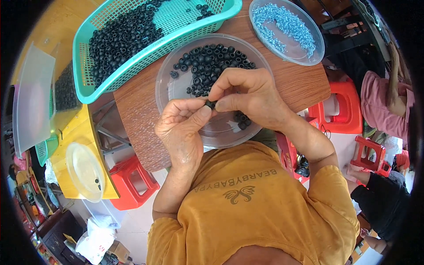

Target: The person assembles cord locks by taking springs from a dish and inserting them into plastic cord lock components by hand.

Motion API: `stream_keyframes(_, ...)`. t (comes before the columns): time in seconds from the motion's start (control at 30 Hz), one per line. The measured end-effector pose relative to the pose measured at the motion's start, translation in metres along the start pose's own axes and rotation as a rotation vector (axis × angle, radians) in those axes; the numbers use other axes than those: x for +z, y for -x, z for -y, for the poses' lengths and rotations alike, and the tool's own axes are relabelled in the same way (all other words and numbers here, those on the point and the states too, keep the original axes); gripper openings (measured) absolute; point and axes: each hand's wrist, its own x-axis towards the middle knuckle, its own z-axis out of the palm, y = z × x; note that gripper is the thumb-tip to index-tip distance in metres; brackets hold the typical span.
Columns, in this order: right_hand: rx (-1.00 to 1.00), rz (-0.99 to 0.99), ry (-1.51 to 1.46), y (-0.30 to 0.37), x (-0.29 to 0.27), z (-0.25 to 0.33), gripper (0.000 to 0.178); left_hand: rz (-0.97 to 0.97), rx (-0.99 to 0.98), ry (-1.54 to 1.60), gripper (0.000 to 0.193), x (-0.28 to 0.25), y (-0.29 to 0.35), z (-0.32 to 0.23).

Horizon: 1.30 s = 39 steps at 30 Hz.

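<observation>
Over a round clear plastic tray (164, 84), my two hands meet at the fingertips. Between thumb and forefinger, my left hand (182, 128) pinches a small black round part (211, 104). My right hand (251, 93) closes its thumb and forefinger on the same part from the other side. Many loose black round parts (205, 66), several showing a hole, lie in the far half of the tray. A few more black parts (242, 120) sit beneath my right wrist. Fingertips hide much of the held part.
A turquoise plastic basket (150, 52) full of black parts stands at the far left. At the far right, a clear dish (319, 42) holds small pale-blue pieces (289, 24). Red stools (132, 181) flank the brown table (137, 128). Another person in a pink sleeve (375, 101) sits to the right.
</observation>
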Motion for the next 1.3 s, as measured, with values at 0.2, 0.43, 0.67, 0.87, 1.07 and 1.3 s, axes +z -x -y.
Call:
stream_keyframes(0.2, 0.05, -0.018, 0.079, -0.004, -0.002, -0.001, 0.016, 0.014, 0.055, -0.028, 0.015, -0.003, -0.004, 0.005)
stream_keyframes(0.43, 0.149, 0.012, -0.068, -0.01, -0.009, -0.008, 0.024, 0.077, 0.113, 0.0, 0.014, -0.001, -0.006, 0.011)
stream_keyframes(0.67, 0.203, 0.094, -0.158, -0.008, -0.01, -0.009, 0.022, 0.148, 0.212, -0.097, 0.016, 0.001, -0.003, 0.009)
stream_keyframes(0.87, 0.185, 0.054, -0.201, -0.007, -0.006, -0.021, 0.019, 0.135, 0.253, -0.163, 0.016, -0.003, -0.004, 0.02)
stream_keyframes(1.07, 0.199, 0.087, -0.419, -0.004, -0.012, -0.025, 0.025, 0.147, 0.236, -0.172, 0.012, 0.009, -0.006, 0.006)
stream_keyframes(1.3, 0.274, 0.128, -0.506, 0.004, -0.016, -0.023, 0.035, 0.124, 0.43, -0.733, 0.009, 0.013, 0.0, -0.001)
